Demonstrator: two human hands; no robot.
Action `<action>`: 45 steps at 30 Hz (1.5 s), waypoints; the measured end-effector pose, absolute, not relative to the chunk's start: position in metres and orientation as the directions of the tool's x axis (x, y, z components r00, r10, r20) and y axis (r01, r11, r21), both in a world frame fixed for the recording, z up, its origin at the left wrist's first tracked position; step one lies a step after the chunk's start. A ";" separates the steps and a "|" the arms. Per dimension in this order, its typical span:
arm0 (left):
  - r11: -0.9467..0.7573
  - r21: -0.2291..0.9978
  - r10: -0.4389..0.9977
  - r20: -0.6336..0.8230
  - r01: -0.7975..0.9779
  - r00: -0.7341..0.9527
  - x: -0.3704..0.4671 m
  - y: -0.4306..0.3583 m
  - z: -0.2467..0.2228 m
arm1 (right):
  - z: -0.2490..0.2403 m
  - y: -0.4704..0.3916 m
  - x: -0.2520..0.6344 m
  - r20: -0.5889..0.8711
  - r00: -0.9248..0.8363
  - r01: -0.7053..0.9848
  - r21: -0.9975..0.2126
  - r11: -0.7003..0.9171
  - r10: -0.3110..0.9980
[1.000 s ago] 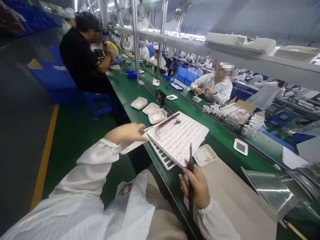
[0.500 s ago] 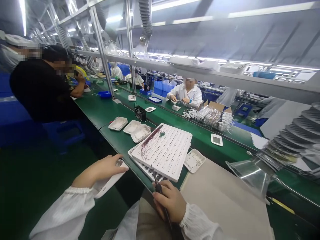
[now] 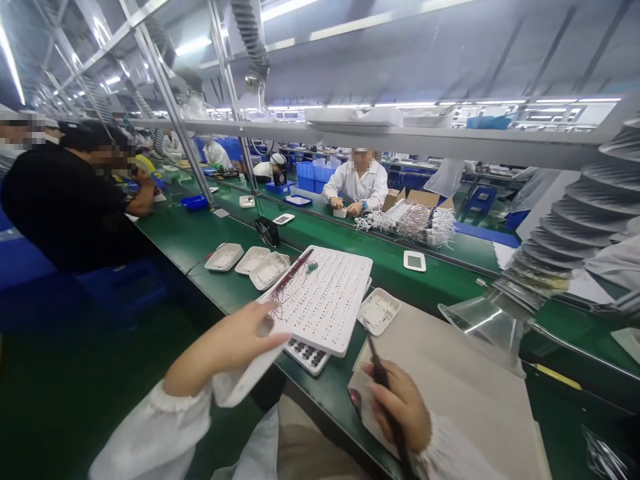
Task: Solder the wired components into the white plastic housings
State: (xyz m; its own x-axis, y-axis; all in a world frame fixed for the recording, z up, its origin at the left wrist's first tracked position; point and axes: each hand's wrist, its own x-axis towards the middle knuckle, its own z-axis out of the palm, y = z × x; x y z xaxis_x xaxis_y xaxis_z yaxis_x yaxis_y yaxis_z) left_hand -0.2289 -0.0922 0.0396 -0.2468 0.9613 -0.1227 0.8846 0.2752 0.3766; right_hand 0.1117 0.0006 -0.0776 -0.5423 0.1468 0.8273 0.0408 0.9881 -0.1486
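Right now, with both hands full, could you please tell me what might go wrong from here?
The left hand, holding a white piece, appears close to the dark red wires and might snag them. The upper tray sits askew on the lower tray near the edge of the bench, so a bump could shift it. The tip of the dark pen-like tool in the right hand appears close to the open white case and could scuff it.

Green bench (image 3: 170, 230) carries open white cases (image 3: 224, 259) left, black fan (image 3: 267, 232) farther back, tray stack (image 3: 330, 303) near middle, beige mat (image 3: 450, 373) near right, yellow stick (image 3: 557, 377) right of mat.
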 end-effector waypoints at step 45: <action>-0.611 0.352 0.790 0.324 0.709 0.521 -0.102 0.016 0.018 | -0.058 0.012 0.252 0.577 -0.338 0.453 -0.592 0.666 0.743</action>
State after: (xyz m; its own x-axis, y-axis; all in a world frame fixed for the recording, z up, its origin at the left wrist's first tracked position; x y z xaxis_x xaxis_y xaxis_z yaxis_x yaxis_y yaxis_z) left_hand -0.1025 0.0161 0.0181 0.5206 0.7900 0.3238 0.7088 -0.6114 0.3519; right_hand 0.2515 0.0115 -0.0579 -0.3382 0.7434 0.5771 0.4533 0.6661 -0.5923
